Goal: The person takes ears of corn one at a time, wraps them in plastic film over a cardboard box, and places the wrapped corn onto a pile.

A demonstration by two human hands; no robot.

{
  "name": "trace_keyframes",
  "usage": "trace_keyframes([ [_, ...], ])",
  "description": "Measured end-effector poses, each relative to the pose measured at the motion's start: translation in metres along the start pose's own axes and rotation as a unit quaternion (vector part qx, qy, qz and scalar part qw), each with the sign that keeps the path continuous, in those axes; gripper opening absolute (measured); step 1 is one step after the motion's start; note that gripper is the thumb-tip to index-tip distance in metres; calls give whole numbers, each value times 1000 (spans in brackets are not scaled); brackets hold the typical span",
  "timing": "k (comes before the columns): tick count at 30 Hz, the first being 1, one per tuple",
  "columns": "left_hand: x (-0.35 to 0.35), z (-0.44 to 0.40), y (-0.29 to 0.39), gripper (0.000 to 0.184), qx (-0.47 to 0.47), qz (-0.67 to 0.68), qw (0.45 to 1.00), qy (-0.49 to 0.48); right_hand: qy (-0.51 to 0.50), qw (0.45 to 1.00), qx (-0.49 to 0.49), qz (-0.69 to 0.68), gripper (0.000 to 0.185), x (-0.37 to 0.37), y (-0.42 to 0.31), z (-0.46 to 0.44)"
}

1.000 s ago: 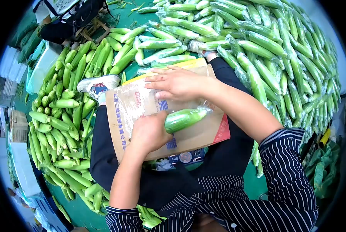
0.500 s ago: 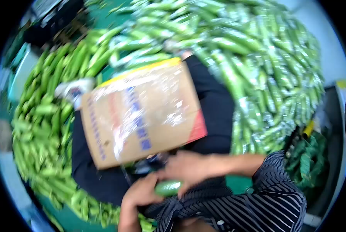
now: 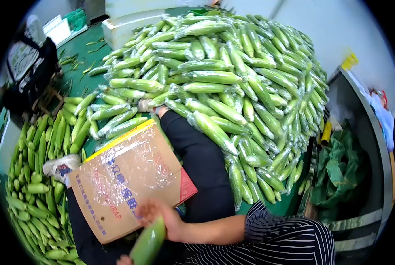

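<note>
A green ear of corn (image 3: 149, 242) in its husk, with a glossy surface, stands tilted above my lap. My left hand (image 3: 125, 260) grips its lower end; only some fingertips show at the bottom edge. Against its upper end is my right hand (image 3: 165, 220), its fingers bent and smeared by motion, so their grip is unclear. Just beyond, a flat brown carton (image 3: 131, 181) printed with "WRAP" lies across my legs. Clear film covers part of its top, and a yellow strip runs along its far edge.
Film-wrapped corn (image 3: 215, 77) is heaped high ahead and to the right. Unwrapped ears (image 3: 34, 190) spread along the left. A dark bin (image 3: 369, 176) with green netting (image 3: 341, 172) stands at right. A white foam box (image 3: 113, 33) is behind the heap.
The view has swung, so the carton and hands now appear lower and farther left. My right hand has moved from beside my left hand to the corn's upper end; the ear is now more upright.
</note>
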State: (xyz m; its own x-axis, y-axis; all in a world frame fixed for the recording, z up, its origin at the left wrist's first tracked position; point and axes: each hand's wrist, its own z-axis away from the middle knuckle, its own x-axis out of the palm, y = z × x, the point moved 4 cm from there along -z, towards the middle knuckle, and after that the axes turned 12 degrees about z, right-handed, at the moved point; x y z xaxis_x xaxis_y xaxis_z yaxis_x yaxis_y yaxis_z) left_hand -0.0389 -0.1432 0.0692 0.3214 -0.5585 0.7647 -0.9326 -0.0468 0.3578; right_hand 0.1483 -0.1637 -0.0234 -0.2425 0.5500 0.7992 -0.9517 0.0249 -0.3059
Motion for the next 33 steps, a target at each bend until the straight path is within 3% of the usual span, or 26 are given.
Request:
trace_keyframes([
  [1, -1, -17, -22, 44, -12, -47, 998, -28, 44, 992, -25, -113, 43, 30, -19, -3],
  [2, 0, -26, -54, 43, -33, -184, 978, -87, 16, 997, -16, -70, 42, 57, -34, 5],
  [3, 3, -33, -87, 42, -37, -330, 925, -183, -20, 999, 12, -33, 42, 72, -36, 16],
  [4, 18, -44, -112, 41, -33, -396, 880, -260, -66, 998, -3, 16, 44, 74, -51, 12],
  [6, 45, -75, -130, 42, -128, -430, 845, -292, -166, 977, -97, 96, 47, 61, -118, -10],
  [8, 32, -86, -106, 44, -120, -443, 846, -272, -237, 942, -208, 112, 49, 50, -247, -35],
  [9, 5, -90, -75, 40, -102, -493, 832, -233, -155, 916, -297, 223, 61, 40, -353, -56],
  [10, -32, -88, -44, 37, -83, -522, 825, -202, -20, 891, -386, 239, 66, 69, -369, -56],
  [11, -54, -104, -3, 27, -3, -605, 784, -139, 136, 846, -444, 262, 71, 99, -381, -54],
  [12, -83, -99, 32, 21, -107, -539, 822, 151, 182, 840, -448, 245, 72, 114, -367, -54],
  [14, -160, -105, 116, 25, -6, -568, 752, 334, 58, 697, -468, 540, 65, 80, -341, -74],
  [15, -214, -88, 163, 24, -12, -582, 723, 371, 72, 645, -452, 611, 61, 61, -308, -75],
  [16, -261, -68, 198, 23, -61, -706, 601, 370, 65, 545, -398, 735, 57, 36, -292, -74],
  [17, -291, -52, 213, 23, -135, -825, 498, 229, 59, 501, -370, 780, 56, 11, -280, -75],
  [18, -318, -41, 209, 27, -239, -832, 484, 125, 81, 447, -332, 826, 56, -15, -280, -47],
  [19, -332, -37, 195, 35, -316, -787, 520, 101, 162, 319, -345, 868, 59, -10, -268, -17],
  [20, -332, -46, 172, 41, -265, -786, 556, 42, 235, 176, -347, 891, 61, 6, -254, -3],
  [21, -328, -56, 153, 49, -166, -788, 586, -92, 244, 109, -346, 899, 65, -4, -247, 1],
  [22, -382, -46, 152, 60, -157, -861, 467, -129, 240, 134, -301, 913, 68, -26, -247, 6],
  [23, -407, -48, 143, 60, -194, -873, 434, -106, 227, 93, -272, 931, 67, -46, -250, 8],
  [26, -429, -70, 121, 58, -282, -871, 401, -43, 289, 137, -371, 872, 61, -47, -269, 13],
  [28, -429, -77, 125, 56, -301, -871, 388, -25, 378, 56, -390, 837, 64, -30, -296, 20],
  [30, -450, -76, 132, 55, -308, -863, 401, -13, 383, 72, -260, 883, 68, -29, -323, 4],
  [32, -450, -79, 143, 54, -299, -860, 412, -1, 335, 218, -164, 902, 75, -81, -352, -23],
  [33, -452, -76, 148, 54, -296, -858, 420, 4, 314, 203, -203, 905, 79, -75, -349, -24],
])
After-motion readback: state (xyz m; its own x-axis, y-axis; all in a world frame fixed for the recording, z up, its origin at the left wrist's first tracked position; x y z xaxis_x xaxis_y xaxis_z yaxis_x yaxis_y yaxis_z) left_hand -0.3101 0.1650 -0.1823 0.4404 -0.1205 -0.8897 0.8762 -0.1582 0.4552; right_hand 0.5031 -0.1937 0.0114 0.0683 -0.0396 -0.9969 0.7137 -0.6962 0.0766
